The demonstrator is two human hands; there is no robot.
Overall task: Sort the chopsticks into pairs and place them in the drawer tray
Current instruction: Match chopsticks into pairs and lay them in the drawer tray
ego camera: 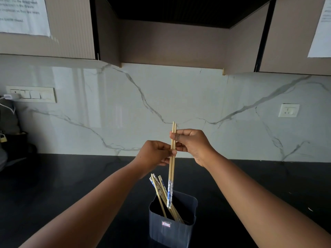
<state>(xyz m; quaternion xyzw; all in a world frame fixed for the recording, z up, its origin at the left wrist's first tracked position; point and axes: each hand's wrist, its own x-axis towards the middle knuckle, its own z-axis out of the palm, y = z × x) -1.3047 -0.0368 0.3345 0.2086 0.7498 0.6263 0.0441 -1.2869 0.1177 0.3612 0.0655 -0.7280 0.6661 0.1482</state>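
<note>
Two pale wooden chopsticks (171,173) with blue-and-white patterned lower ends stand upright, side by side, above the holder. My right hand (192,144) pinches them near their upper ends. My left hand (156,154) pinches the same pair a little lower. Their patterned ends hang just inside the mouth of a dark blue plastic holder (172,230). Several more chopsticks (160,191) of the same kind lean to the left inside that holder. No drawer tray is in view.
The holder stands on a black countertop (259,185) against a white marble backsplash. A switch panel (32,94) with a plugged-in charger is on the left wall, a socket (288,110) on the right. Dark items sit at the far left (10,140). Cabinets hang overhead.
</note>
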